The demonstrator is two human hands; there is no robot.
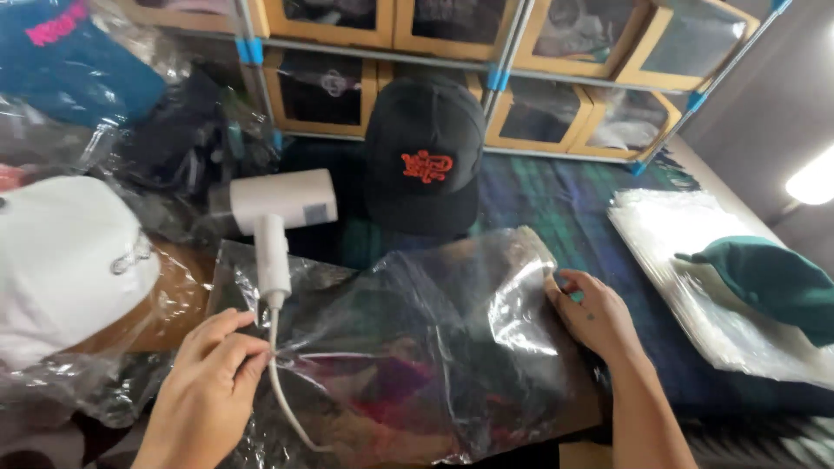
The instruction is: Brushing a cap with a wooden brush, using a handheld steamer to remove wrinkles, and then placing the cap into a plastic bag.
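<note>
My left hand (208, 382) is nearest, low on the left, its thumb and fingers pinched shut on the near left edge of the clear plastic bag (417, 347). The white cord (280, 391) runs just beside my fingertips and curves down over the bag. My right hand (595, 317) sits on the right edge of the same bag, fingers curled onto the film there; I cannot tell whether they grip it or only press it. The bag lies flat and crinkled on the table between my hands, with something dark and reddish showing through it.

Just beyond my left hand, the white handheld steamer (276, 213) lies with its handle resting on the bag's far left corner. To the left sits a white cap (65, 256) among loose wrapping. On the right, a dark green cap (773, 282) rests on a stack of clear bags (686, 260).

Farther back, near the middle, a black cap with an orange emblem (424, 156) stands on the dark plaid cloth (556, 204). Behind it runs a shelf of cardboard boxes with window fronts (326, 91).
</note>
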